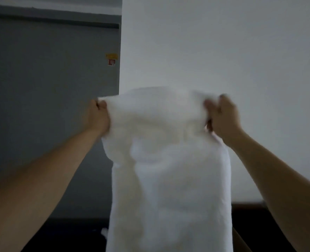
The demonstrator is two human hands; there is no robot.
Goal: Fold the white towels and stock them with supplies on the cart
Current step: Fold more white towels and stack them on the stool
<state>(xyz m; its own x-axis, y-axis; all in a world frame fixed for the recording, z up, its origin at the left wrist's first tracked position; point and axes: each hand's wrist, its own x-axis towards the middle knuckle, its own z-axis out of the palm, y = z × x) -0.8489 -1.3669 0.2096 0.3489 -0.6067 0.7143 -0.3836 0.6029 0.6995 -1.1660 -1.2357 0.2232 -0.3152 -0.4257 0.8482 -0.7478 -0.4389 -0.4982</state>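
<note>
Both arms outstretched, raised; left hand (98,115) & right hand (223,115) each w/ grip clamped on white towel (168,170) top corners; towel hangs down.

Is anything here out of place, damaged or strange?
Nothing stands out. The white towel hangs down from its top edge, gripped by the left hand and the right hand. No stain or tear shows, though the picture is blurred.
</note>
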